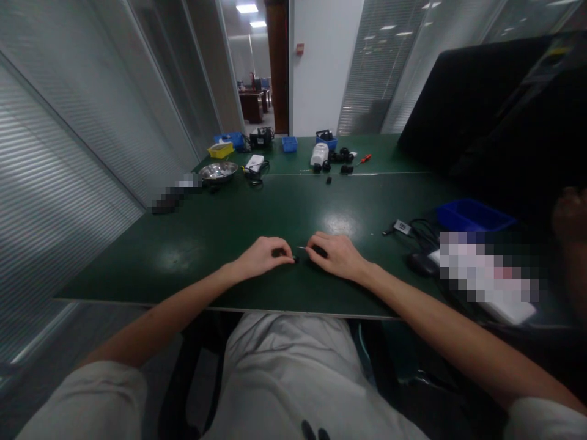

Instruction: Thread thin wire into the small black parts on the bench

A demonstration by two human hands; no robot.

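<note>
Near the front edge of the green table (275,211), my left hand (266,256) pinches a small black part (296,260) between thumb and fingertips. Just to its right, my right hand (334,253) is closed around a tool with a dark handle (320,251). The tool's thin metal tip (301,247) points left toward the small part, with a short gap between them. Both hands rest low over the table. The details of the small part are too small to tell.
At the right lie a blue tray (474,215), a black mouse (420,264) and a labelled cable (402,227). Farther back stand a metal bowl (219,172), a yellow basket (221,150), a white device (320,154) and a red screwdriver (365,159). Another person's hand (571,214) shows at the right edge.
</note>
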